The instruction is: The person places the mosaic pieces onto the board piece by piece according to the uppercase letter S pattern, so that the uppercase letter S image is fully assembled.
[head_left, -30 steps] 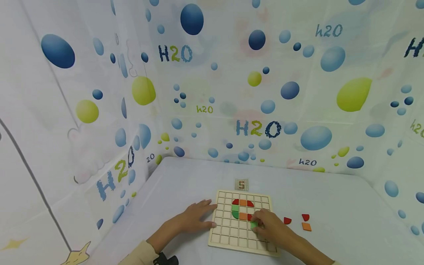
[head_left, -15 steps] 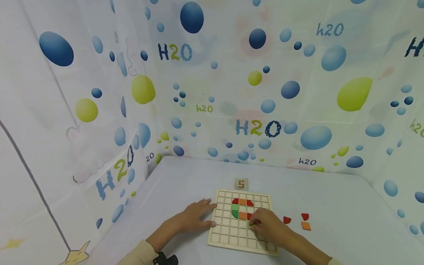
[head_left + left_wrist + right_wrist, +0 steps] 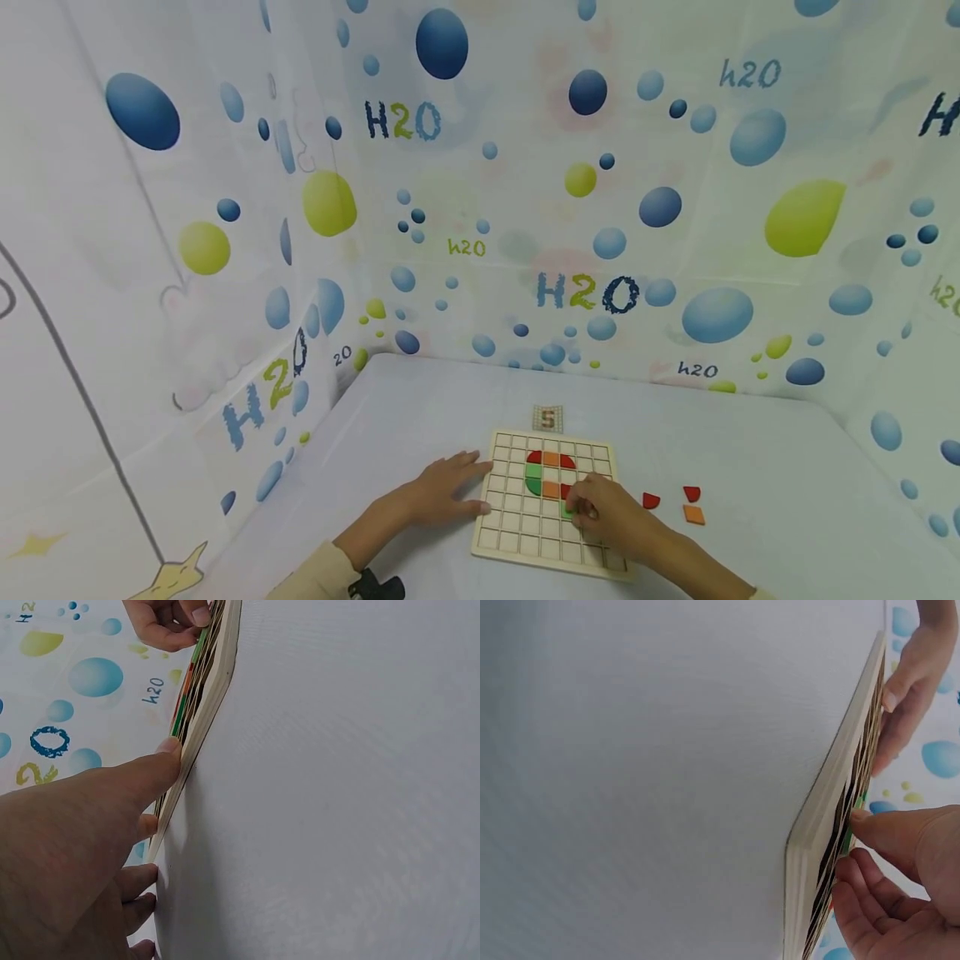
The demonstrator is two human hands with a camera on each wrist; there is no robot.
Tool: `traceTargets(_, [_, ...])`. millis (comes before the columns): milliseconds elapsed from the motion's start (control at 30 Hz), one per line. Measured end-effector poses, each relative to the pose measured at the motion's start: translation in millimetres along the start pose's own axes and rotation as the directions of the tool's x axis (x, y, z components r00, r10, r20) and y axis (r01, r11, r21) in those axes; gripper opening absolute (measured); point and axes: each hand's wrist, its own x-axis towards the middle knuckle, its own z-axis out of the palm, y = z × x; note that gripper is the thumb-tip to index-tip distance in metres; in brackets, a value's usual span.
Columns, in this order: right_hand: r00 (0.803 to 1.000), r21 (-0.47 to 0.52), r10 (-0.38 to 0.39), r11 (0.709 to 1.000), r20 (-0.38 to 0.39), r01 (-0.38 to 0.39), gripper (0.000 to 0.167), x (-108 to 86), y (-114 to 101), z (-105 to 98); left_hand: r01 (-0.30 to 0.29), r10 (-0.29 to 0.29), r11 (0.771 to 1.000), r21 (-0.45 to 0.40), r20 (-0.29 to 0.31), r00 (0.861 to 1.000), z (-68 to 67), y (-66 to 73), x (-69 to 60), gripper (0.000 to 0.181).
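A square wooden grid board (image 3: 517,546) lies on the table, with red, orange and green pieces in a curved shape in its upper part. My left hand (image 3: 442,492) rests at the board's left edge, fingers extended, thumb touching the rim; the left wrist view shows that thumb on the edge (image 3: 214,697). My right hand (image 3: 618,512) pinches a light green piece (image 3: 567,510) at the board, just below a red piece (image 3: 565,492). In the right wrist view, the thumb and curled fingers of my right hand (image 3: 900,885) are around the green piece (image 3: 847,841).
Right of the board lie two red pieces (image 3: 651,501) (image 3: 692,493) and an orange square (image 3: 693,514). A small patterned card (image 3: 547,418) is beyond the board's far edge. A black object (image 3: 377,586) sits by the left sleeve. Printed cloth walls stand around the white table (image 3: 420,400).
My right hand has shifted slightly left with the light green piece, which is now below the red piece. My left hand stays at the board's edge.
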Motion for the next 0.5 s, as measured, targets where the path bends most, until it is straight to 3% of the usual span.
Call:
traceTargets(133, [1.0, -0.016, 0.021, 1.0, -0.003, -0.021, 0.011, -2.1, 1.7, -0.4, -0.003, 0.003, 1.0, 0.005, 0.001, 1.0, 1.3, -2.0, 1.5, 0.077])
traceTargets(333, [0.993, -0.018, 0.116, 0.993, -0.02, -0.116, 0.005, -10.9, 12.4, -9.6, -0.008, 0.008, 1.0, 0.017, 0.003, 1.0, 4.3, -4.7, 2.8, 0.079])
traceTargets(500, [0.992, -0.001, 0.082, 0.997, -0.096, -0.083, 0.009, -24.2, 28.5, -31.5, -0.007, 0.007, 1.0, 0.024, 0.0, 1.0, 3.9, -5.3, 3.1, 0.079])
